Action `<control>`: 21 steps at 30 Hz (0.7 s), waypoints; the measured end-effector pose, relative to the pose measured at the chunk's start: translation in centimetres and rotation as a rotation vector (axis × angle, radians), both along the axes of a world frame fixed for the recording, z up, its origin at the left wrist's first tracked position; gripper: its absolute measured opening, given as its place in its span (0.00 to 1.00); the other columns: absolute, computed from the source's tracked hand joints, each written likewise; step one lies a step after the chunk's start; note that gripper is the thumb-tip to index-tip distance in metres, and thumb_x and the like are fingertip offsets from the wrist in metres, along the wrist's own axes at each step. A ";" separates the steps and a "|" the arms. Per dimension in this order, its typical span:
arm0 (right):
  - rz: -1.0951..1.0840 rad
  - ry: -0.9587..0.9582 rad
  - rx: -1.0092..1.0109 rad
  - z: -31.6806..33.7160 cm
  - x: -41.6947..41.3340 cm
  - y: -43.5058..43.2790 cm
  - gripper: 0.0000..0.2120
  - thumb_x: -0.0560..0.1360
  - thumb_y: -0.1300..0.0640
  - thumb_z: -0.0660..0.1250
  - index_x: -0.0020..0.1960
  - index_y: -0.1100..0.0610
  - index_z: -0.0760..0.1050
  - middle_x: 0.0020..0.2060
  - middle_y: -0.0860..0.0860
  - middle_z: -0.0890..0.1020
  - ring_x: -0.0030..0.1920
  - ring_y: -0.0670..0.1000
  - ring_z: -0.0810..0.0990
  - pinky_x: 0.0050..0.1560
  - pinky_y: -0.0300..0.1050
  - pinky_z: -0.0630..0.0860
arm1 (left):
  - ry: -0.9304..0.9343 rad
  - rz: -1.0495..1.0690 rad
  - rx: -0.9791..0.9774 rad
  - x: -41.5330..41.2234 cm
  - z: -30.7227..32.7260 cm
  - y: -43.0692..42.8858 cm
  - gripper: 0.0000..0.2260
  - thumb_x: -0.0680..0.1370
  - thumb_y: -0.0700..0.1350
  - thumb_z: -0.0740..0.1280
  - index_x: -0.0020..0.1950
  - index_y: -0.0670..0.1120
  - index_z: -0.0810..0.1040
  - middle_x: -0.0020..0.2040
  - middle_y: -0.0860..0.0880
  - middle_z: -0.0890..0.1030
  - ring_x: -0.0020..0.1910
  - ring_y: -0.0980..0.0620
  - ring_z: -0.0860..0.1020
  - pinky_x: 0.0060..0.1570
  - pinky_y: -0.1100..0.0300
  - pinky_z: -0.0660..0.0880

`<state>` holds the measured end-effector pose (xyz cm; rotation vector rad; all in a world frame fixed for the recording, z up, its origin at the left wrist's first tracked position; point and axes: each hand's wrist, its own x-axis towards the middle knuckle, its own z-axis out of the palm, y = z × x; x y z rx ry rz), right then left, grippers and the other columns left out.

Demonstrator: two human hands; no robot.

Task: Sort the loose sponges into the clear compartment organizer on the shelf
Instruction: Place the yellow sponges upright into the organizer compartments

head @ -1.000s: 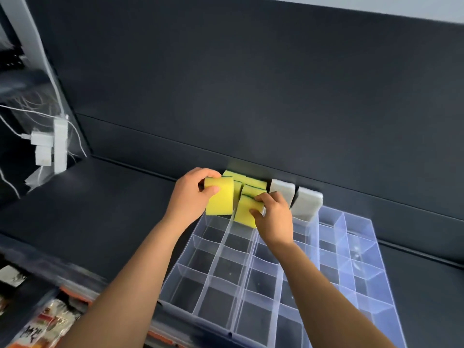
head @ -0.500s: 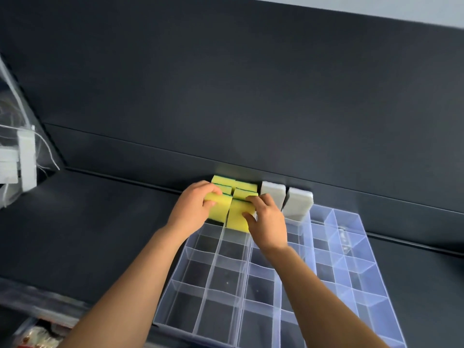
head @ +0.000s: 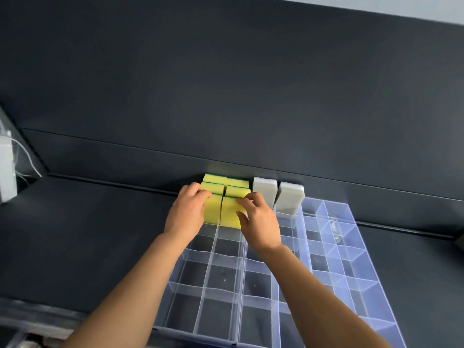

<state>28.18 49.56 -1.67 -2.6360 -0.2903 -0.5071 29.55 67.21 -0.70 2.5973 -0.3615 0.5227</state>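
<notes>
Shelf [head: 88, 234] of dark grey colour carries everything I see, and on it lies one clear compartment organizer [head: 351, 285], its far edge close to the back wall [head: 226, 84]. Most of its cells hold nothing. I count six yellow sponges [head: 238, 183] standing on edge in the far left cells, in two columns of three, and each has a thin green layer on the back. Just to the right of them stand two white sponges [head: 265, 188], also upright, each in its own cell and a little tilted. My left hand [head: 187, 212] rests with curled fingers over the top of the front left yellow sponge [head: 211, 209]. My right hand [head: 259, 222] pinches the front right yellow sponge [head: 229, 212], thumb on its near face and fingertips over its top edge. These two front sponges touch each other. At the left border one white box [head: 6, 169] with thin wires [head: 27, 156] is partly visible.
</notes>
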 end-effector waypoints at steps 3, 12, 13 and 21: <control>-0.010 0.019 -0.040 0.0 -0.4 -0.2 0.19 0.74 0.59 0.67 0.64 0.56 0.71 0.63 0.55 0.71 0.46 0.58 0.79 0.44 0.50 0.77 | -0.014 0.032 0.038 -0.5 0.2 -0.1 0.13 0.69 0.33 0.71 0.53 0.42 0.80 0.51 0.46 0.77 0.50 0.44 0.75 0.43 0.51 0.76; -0.092 -0.070 -0.137 0.7 -3.6 -4.7 0.24 0.67 0.56 0.75 0.61 0.57 0.75 0.58 0.56 0.79 0.55 0.59 0.78 0.54 0.52 0.76 | -0.040 0.051 0.200 -3.0 0.9 -3.0 0.16 0.68 0.38 0.74 0.54 0.42 0.80 0.57 0.43 0.78 0.60 0.41 0.73 0.53 0.47 0.74; -0.114 -0.082 -0.147 0.9 -4.2 -5.6 0.24 0.66 0.55 0.76 0.60 0.57 0.76 0.57 0.55 0.79 0.55 0.59 0.78 0.54 0.52 0.76 | -0.037 0.043 0.221 -3.5 1.1 -3.8 0.16 0.67 0.38 0.75 0.54 0.41 0.80 0.57 0.43 0.78 0.60 0.41 0.73 0.54 0.47 0.74; -0.266 -0.095 -0.226 1.4 -11.7 -16.0 0.25 0.59 0.54 0.80 0.54 0.57 0.78 0.52 0.56 0.82 0.52 0.59 0.80 0.53 0.53 0.76 | -0.093 -0.048 0.287 -8.6 2.2 -13.1 0.20 0.64 0.38 0.76 0.55 0.40 0.79 0.52 0.43 0.80 0.54 0.41 0.77 0.48 0.49 0.76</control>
